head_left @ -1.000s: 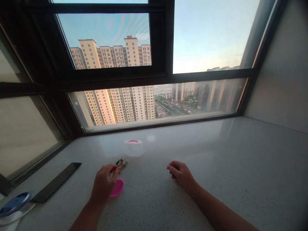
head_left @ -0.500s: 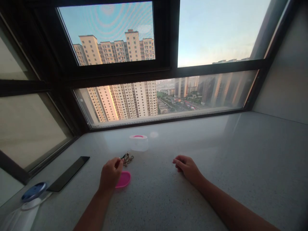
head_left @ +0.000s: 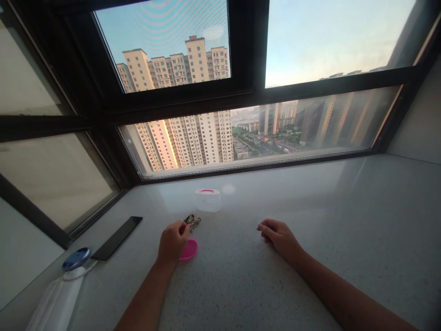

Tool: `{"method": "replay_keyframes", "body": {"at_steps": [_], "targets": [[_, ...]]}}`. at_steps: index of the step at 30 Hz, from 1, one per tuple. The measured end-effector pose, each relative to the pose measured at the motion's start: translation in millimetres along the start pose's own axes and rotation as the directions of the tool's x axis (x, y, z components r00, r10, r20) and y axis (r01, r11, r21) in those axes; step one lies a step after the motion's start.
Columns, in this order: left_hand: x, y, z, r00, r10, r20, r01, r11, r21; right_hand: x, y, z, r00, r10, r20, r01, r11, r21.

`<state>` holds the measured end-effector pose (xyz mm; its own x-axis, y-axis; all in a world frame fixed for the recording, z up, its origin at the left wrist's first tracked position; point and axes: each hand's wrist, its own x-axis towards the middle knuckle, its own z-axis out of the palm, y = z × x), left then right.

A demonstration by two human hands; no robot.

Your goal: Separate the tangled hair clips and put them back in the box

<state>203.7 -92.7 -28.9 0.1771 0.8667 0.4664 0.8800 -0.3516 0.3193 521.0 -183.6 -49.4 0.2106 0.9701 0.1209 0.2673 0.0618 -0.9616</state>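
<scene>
Box (head_left: 208, 202): one, clear plastic, rounded, pink on top, beyond the left fingers; contents unclear.
Dish (head_left: 189, 249): one, shallow, smooth pink, just beside the left fingers, partly hidden.
Metal pieces (head_left: 194, 222): one heap, too small to count, at the left fingertips.
Left hand (head_left: 173, 240): fingers bent; grip cannot be told.
Right hand (head_left: 279, 237): fingers curled inward; grip cannot be told.
Sill (head_left: 241, 276): speckled, stone-like.

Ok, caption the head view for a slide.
Left hand at a heap of metal pieces, right hand curled apart from it, clear box behind on the windowsill.
</scene>
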Motion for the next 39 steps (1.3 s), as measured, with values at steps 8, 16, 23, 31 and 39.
{"method": "replay_keyframes", "body": {"at_steps": [8,16,23,31,39], "targets": [[1,0,0.9,1.0,0.0,0.002,0.0,1.0,-0.03,0,0,0,1.0,0.005,-0.004,-0.005,1.0,0.014],[-1,2,-3.3,1.0,-0.013,-0.01,0.013,0.998,-0.06,-1,2,0,1.0,0.006,0.017,-0.007,0.998,0.058],[-2,5,-6.8,0.999,-0.034,-0.031,0.033,0.998,-0.052,2,7,2,0.998,-0.021,-0.052,0.025,0.996,0.082],[-1,7,-7.3,0.999,-0.027,-0.018,0.026,0.998,-0.061,0,0,1,0.993,-0.05,-0.105,0.053,0.998,0.027],[-1,6,-7.0,0.999,-0.037,0.002,0.037,0.999,-0.024,1,-2,3,0.991,-0.017,-0.133,0.013,0.999,-0.032]]}}
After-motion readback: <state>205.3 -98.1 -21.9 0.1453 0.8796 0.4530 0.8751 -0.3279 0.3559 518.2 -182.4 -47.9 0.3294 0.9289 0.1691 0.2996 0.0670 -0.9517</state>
